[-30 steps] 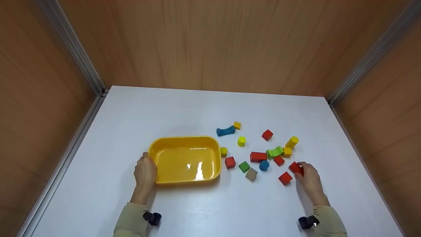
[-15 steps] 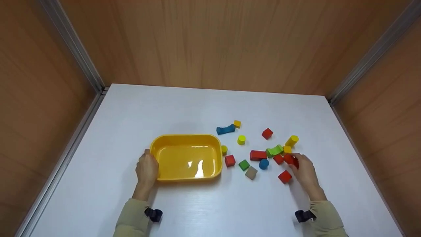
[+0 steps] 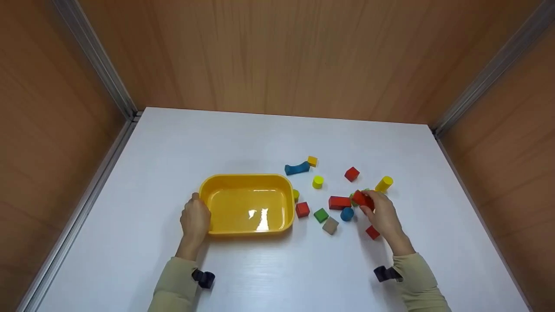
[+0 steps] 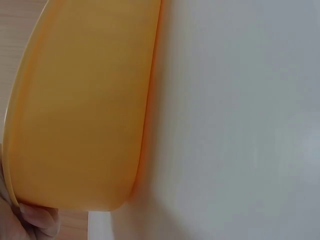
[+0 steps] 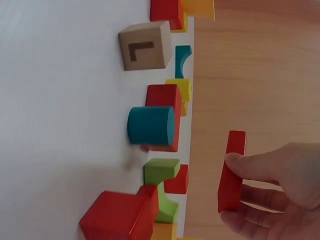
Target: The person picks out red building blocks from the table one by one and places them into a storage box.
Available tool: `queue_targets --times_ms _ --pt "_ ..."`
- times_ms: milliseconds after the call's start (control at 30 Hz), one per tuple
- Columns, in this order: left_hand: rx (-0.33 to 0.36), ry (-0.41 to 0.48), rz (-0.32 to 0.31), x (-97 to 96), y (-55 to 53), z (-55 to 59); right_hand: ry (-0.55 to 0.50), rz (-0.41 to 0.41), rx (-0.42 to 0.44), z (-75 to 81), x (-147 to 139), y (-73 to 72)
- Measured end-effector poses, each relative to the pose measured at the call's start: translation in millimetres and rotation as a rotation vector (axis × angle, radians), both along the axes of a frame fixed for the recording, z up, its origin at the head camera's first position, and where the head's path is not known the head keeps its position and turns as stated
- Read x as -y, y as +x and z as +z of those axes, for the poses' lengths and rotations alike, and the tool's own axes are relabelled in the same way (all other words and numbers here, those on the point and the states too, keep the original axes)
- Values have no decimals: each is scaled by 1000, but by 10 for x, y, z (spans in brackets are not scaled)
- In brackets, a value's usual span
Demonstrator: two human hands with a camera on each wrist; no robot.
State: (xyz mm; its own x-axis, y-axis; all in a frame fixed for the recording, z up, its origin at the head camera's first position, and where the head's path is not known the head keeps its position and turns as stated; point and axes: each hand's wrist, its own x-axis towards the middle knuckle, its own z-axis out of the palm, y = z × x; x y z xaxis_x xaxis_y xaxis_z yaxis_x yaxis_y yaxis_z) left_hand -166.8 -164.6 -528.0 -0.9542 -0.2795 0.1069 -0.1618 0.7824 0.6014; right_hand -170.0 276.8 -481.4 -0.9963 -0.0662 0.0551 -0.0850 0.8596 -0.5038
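Red block (image 3: 360,198): right of the tray (image 3: 247,203), and from where I'm standing it looks lifted off the table (image 3: 269,277). I'd call this the carrying step, block in hand and not set down yet.
Right hand (image 3: 383,216): pinching that block, thumb one side, fingers the other. My guess is the next move just calls for keeping that pinch, plus enough height to clear the blue cylinder (image 3: 347,214) and long block (image 3: 339,203) if it heads tray-ward.
Left hand (image 3: 195,220): clamped on the tray's left end, so the two hands are well apart. Probably worth leaving it there as a brace.
Green block (image 5: 159,171): right of the tray, mostly lost behind the red block and fingers from above. Right wrist view shows more of it.
Yellow cylinder (image 3: 296,195): at the tray's right side, partly hidden by the rim, can't tell if they touch.
Orange cube (image 5: 164,231): further right of the tray, cut off in the right wrist view.
Tray wall (image 4: 85,115): fills so much of the left wrist view that the inside doesn't show, and only bits of fingers do.
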Motion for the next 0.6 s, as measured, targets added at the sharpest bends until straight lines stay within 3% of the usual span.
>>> queue_targets --times_ms 233,600 --pt "24 7 6 -3 -6 13 -13 59 -47 77 269 -37" --pt "54 22 19 -20 -19 10 -25 149 -33 183 687 -74"
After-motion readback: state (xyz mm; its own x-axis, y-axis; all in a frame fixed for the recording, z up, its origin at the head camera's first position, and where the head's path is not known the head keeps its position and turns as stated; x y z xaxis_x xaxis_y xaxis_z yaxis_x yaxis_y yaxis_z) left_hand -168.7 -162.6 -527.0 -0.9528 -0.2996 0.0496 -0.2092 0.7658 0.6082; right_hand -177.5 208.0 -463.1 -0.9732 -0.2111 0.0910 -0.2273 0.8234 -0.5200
